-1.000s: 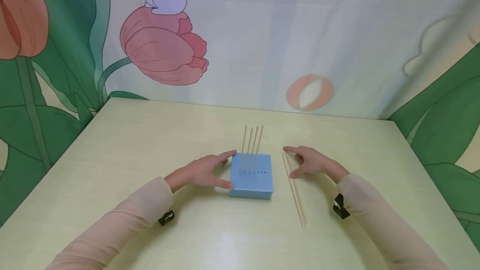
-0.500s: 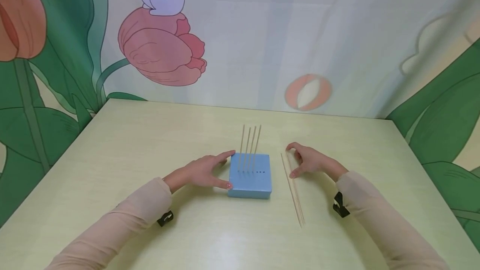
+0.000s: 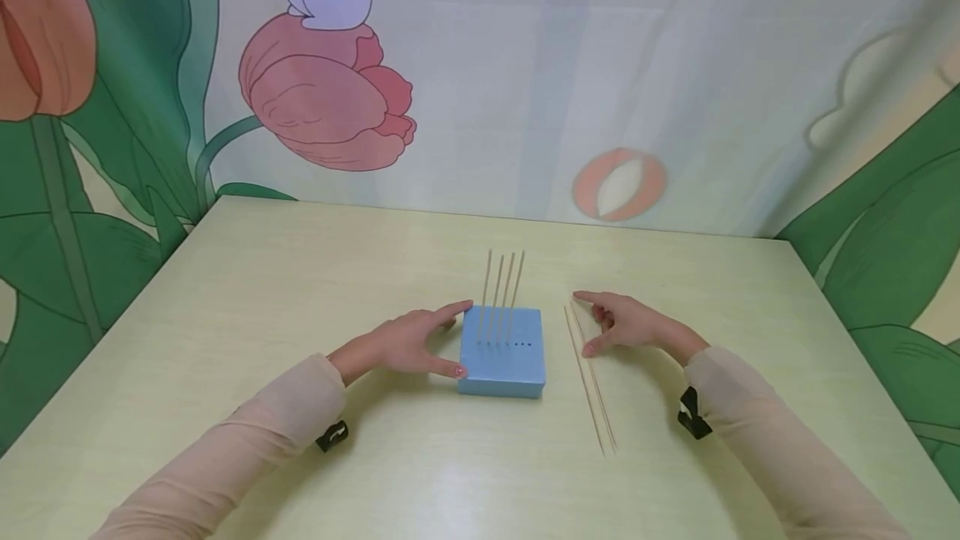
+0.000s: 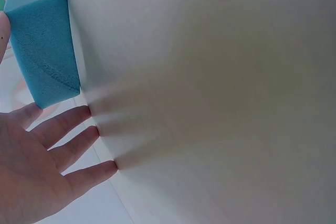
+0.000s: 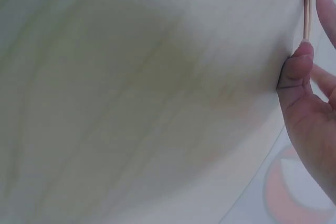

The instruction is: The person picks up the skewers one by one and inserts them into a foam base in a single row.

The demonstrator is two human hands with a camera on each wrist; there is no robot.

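Several thin wooden sticks (image 3: 501, 294) stand upright in a row of holes in a light-blue foam block (image 3: 501, 367), with three bare holes to their right. My left hand (image 3: 405, 344) rests at the block's left side, thumb near the front corner and index finger at the back one; the other fingers are spread on the table in the left wrist view. Two loose sticks (image 3: 598, 419) lie close together right of the block. Over their far ends my right hand (image 3: 626, 325) stretches its index finger to the tips, with its thumb touching the right-hand stick.
Pale wooden tabletop (image 3: 337, 248) surrounds the block. Behind it hangs a printed curtain (image 3: 480, 90) with flowers and leaves. Both sleeved forearms come in from the front, each with a black strap at the wrist.
The right index finger curled inward, then straightened again, and the right hand shifted slightly right. The near ends of the two loose sticks have spread apart. The left hand and block look unmoved.
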